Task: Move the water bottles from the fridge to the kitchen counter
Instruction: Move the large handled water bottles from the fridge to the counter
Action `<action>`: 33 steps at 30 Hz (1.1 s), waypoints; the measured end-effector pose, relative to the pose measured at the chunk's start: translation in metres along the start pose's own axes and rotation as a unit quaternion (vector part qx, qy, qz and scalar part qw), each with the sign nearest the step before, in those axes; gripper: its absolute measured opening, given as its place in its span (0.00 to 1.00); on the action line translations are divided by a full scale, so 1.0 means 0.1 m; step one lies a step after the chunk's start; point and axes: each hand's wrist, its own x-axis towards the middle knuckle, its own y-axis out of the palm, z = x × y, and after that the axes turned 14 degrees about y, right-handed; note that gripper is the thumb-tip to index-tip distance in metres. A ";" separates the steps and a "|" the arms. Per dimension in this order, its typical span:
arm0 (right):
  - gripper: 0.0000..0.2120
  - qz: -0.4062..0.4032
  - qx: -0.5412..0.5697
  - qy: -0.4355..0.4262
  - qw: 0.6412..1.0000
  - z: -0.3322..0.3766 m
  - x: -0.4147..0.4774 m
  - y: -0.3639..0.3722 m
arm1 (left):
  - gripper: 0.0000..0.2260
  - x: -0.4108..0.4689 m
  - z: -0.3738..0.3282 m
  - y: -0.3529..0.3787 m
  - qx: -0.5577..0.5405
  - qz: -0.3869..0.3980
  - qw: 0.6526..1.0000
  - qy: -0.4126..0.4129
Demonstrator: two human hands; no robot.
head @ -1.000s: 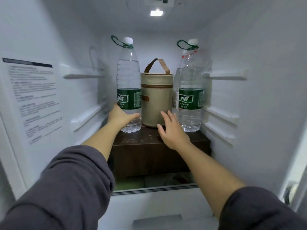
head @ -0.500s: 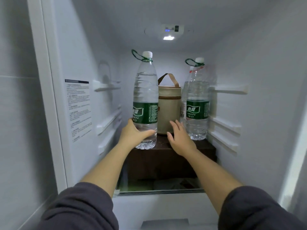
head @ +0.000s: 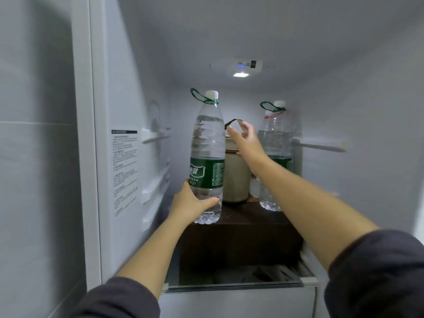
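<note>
In the fridge [head: 358, 92], the left hand [head: 190, 205] grips a water bottle [head: 207, 152] beside the tan bag [head: 236, 177], and the right hand [head: 246, 143] is open above the bag.

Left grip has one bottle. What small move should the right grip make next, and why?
Probably shift the right grip rightward to the second clear plastic green-labelled bottle. The left grip holds the first clear green-labelled bottle low down, while the right hovers open by the beige cylindrical bag's brown strap, seemingly holding nothing; the second bottle stands right of that bag.
</note>
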 end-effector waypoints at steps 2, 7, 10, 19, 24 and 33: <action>0.43 0.019 -0.015 0.011 1.000 0.32 0.10 0.12 | 0.38 0.00 0.01 0.01 -0.013 -0.002 1.000 0.002; 0.38 0.075 -0.051 0.031 0.995 0.60 0.28 0.40 | 0.38 0.02 0.05 0.03 -0.037 -0.004 0.999 0.003; 0.33 0.070 -0.050 0.015 0.996 0.57 0.24 0.36 | 0.38 -0.01 0.04 0.02 -0.048 -0.003 0.999 0.017; 0.26 0.034 -0.035 -0.020 0.999 0.59 -0.16 0.01 | 0.46 -0.07 0.00 0.17 -0.124 -0.017 0.990 0.066; 0.25 0.030 -0.033 -0.004 0.999 0.68 -0.32 -0.22 | 0.39 -0.07 0.03 0.22 -0.085 -0.013 0.992 0.093; 0.17 0.004 0.096 0.022 0.995 0.84 -0.52 -0.20 | 0.42 -0.18 0.03 0.19 -0.104 -0.022 0.985 0.137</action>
